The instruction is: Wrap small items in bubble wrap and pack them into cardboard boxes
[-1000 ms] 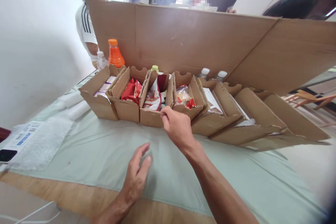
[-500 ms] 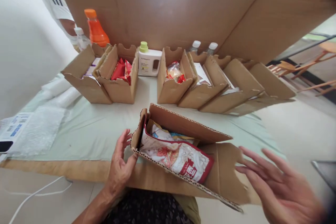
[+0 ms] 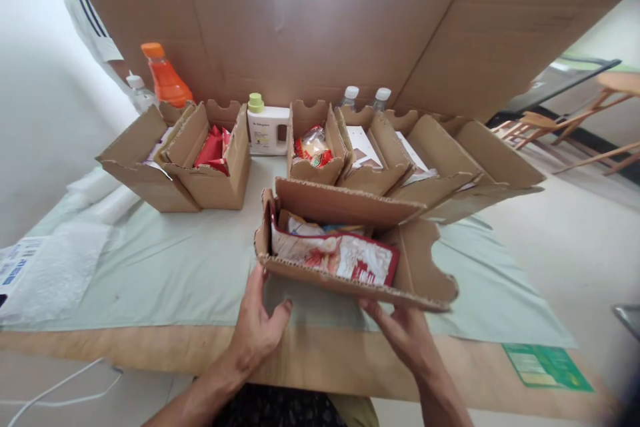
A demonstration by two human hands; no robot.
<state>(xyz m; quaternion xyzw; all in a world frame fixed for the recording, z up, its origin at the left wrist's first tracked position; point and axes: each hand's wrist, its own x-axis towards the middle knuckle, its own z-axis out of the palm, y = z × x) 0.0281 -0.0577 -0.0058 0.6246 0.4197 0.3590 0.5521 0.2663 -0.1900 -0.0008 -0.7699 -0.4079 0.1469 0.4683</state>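
Observation:
An open cardboard box (image 3: 345, 210) is held above the near edge of the table, with a red and white snack packet (image 3: 334, 255) and other packets inside. My left hand (image 3: 260, 327) cups its lower left corner, thumb and fingers wrapped under the cardboard. My right hand (image 3: 405, 337) supports the box from below at its front right; the fingertips are hidden under it. A row of similar open cardboard boxes (image 3: 210, 167) stands farther back, with a gap where a white detergent bottle (image 3: 267, 127) shows.
A tall cardboard sheet (image 3: 320, 20) walls off the back. An orange drink bottle (image 3: 165, 77) and clear bottles (image 3: 365, 97) stand behind the boxes. Bubble wrap (image 3: 55, 267) lies left on the green cloth (image 3: 165, 267). A person in a white striped shirt (image 3: 93, 20) stands back left.
I pulled one box out of the row and toward me. My right hand, spread open beside it half a second ago, has come under the box, which now sits level.

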